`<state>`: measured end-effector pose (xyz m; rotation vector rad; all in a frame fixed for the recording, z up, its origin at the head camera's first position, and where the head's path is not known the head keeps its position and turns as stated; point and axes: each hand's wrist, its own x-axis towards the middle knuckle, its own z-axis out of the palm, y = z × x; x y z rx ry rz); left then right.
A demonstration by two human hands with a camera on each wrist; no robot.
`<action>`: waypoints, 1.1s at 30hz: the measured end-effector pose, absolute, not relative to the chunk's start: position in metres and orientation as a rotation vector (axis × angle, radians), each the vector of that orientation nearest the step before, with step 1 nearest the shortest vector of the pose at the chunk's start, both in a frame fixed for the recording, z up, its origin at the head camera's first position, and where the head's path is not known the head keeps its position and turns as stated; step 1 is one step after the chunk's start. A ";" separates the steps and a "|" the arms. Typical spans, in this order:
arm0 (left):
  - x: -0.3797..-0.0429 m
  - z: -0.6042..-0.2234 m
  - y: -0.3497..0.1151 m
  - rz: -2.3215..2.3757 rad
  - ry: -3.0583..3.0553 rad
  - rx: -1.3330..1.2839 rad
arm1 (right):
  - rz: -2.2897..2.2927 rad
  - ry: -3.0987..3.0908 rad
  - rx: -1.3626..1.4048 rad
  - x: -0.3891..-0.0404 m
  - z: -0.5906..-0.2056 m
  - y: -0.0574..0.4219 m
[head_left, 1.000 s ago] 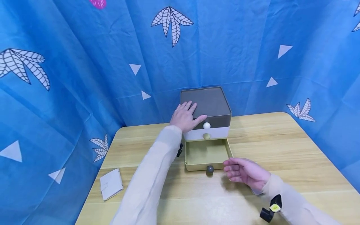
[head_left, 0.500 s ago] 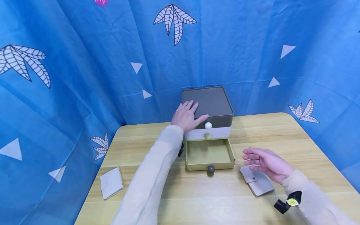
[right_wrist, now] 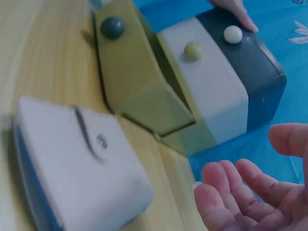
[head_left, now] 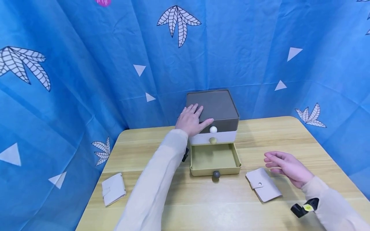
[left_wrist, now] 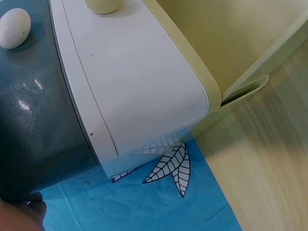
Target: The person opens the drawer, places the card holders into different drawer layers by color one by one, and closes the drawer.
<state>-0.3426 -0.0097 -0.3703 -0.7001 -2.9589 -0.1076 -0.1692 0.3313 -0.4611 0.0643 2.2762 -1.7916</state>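
A small three-tier drawer box (head_left: pixel 214 104) stands near the back of the table, dark grey above white above olive. Its bottom olive drawer (head_left: pixel 215 157) is pulled out, and nothing lies inside. My left hand (head_left: pixel 190 122) rests on the left side of the dark top, fingers spread. Past the drawer's right side, my right hand (head_left: pixel 289 166) hovers with loosely bent fingers and holds nothing. Just left of that hand lies a pale snap-strap notebook (head_left: pixel 264 186); the right wrist view shows the same notebook (right_wrist: pixel 82 168) close up, apart from the fingers.
A second pale notebook (head_left: pixel 113 189) lies at the table's left side. Round knobs front the drawers, a dark knob (head_left: pixel 216 174) on the pulled-out one. Blue patterned curtain (head_left: pixel 245 48) hangs behind and beside the wooden table (head_left: pixel 202 208).
My right hand has moved right, away from the olive drawer's front corner, uncovering the notebook on the right. My left hand keeps its place on the box, and the drawer stays out.
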 end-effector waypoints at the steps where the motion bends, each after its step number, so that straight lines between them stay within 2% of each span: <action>1: -0.343 -0.370 -0.010 -0.103 -2.958 -0.699 | -1.774 2.298 0.066 -0.169 -0.463 0.333; 14: -0.339 -0.368 -0.008 -0.114 -2.968 -0.692 | -1.450 2.583 -0.025 -0.156 -0.487 0.341; 23: -0.337 -0.367 -0.007 -0.113 -2.975 -0.685 | -1.098 2.823 -0.288 -0.147 -0.498 0.335; 33: -0.337 -0.367 -0.008 -0.108 -2.972 -0.688 | -0.982 2.829 -0.394 -0.141 -0.502 0.334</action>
